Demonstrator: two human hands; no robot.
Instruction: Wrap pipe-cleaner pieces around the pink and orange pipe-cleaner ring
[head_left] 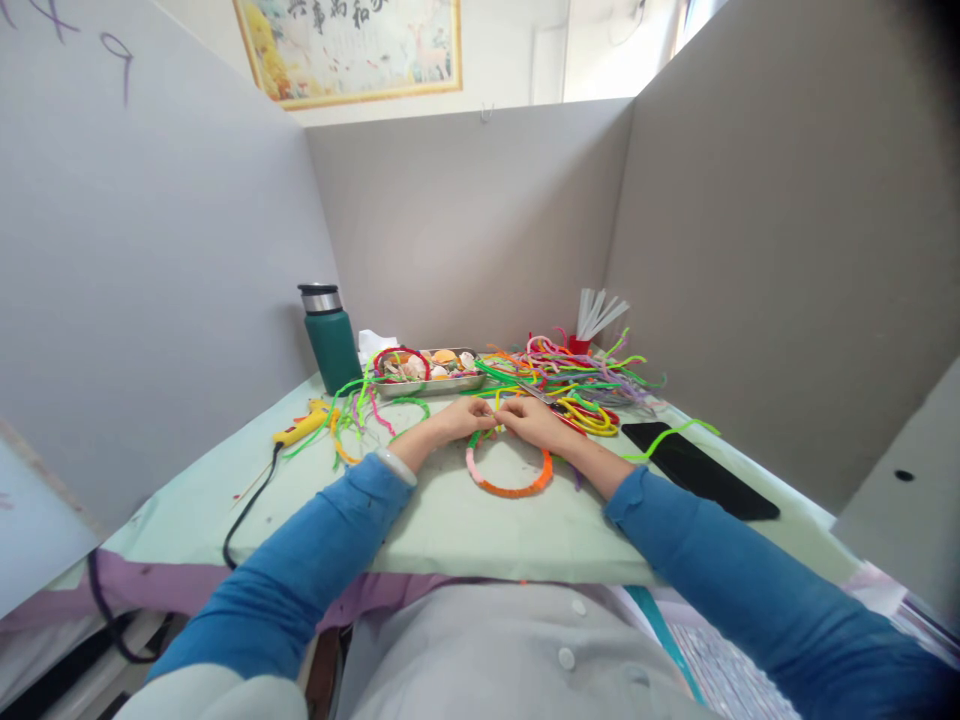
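Note:
A ring [517, 492] wrapped in orange, pink and green fuzzy pipe cleaner lies on the table in front of me. At its far side my left hand [466, 416] and my right hand [531, 422] meet, thumbs and fingers pinched together. A thin yellow pipe cleaner [498, 400] shows between the fingertips, and both hands seem to grip it at the ring. The fingers cover that part of the ring, so the exact hold is hard to see. A green pipe cleaner loop [412, 402] lies just left of my left hand.
Behind the hands stand a metal tray [450, 384] of shells and a heap of coloured pipe cleaners [585, 375]. Scissors [541, 394] lie by the heap. At left are a green bottle [331, 345] and a corded yellow glue gun [302, 424]; at right, a black phone [701, 472] and glue sticks [598, 315].

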